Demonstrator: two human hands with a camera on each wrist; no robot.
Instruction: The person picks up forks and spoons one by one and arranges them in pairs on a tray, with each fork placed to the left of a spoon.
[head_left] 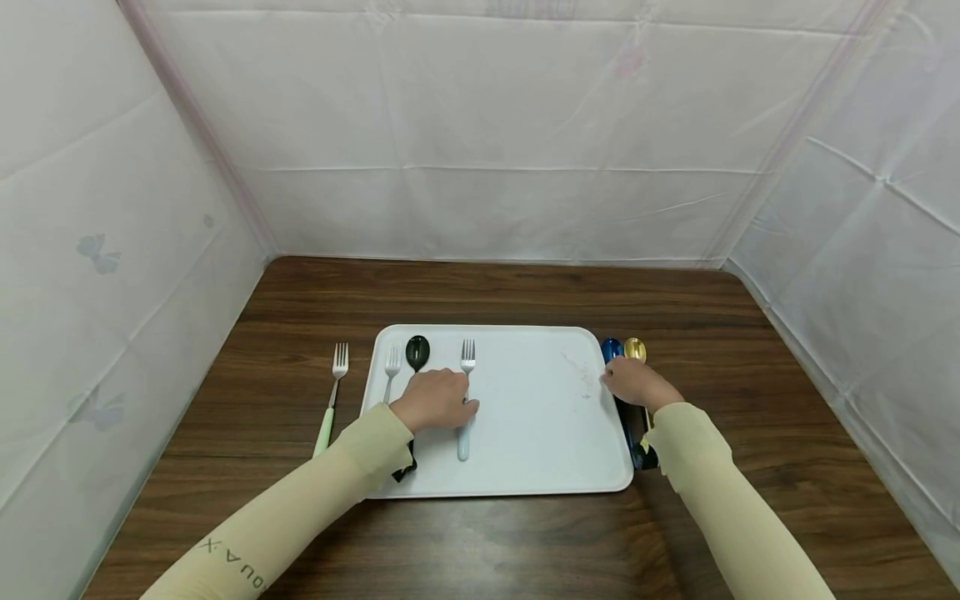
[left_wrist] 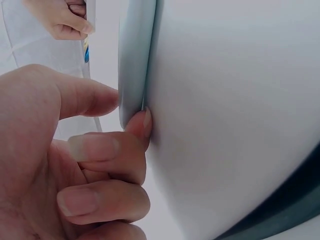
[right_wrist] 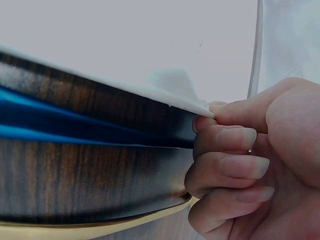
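A white tray (head_left: pixel 547 425) lies on the wooden table. On it, my left hand (head_left: pixel 437 400) pinches a fork with a light blue handle (head_left: pixel 463 442) between thumb and index finger; its tines point away from me. The left wrist view shows the thumb and fingertip on either side of that handle (left_wrist: pixel 135 55). To the left on the tray are a black spoon (head_left: pixel 417 352) and another fork (head_left: pixel 393 360), both partly hidden by my left hand and sleeve. My right hand (head_left: pixel 637 382) pinches the tray's right rim (right_wrist: pixel 175 100), its other fingers curled below.
Right of the tray, a blue spoon (head_left: pixel 612 348) and a gold spoon (head_left: pixel 635 348) lie on the table (head_left: pixel 510 546), partly under my right hand. A fork with a green handle (head_left: pixel 326 429) lies left of the tray. White sheeting (head_left: pixel 487 208) stands around the back and sides.
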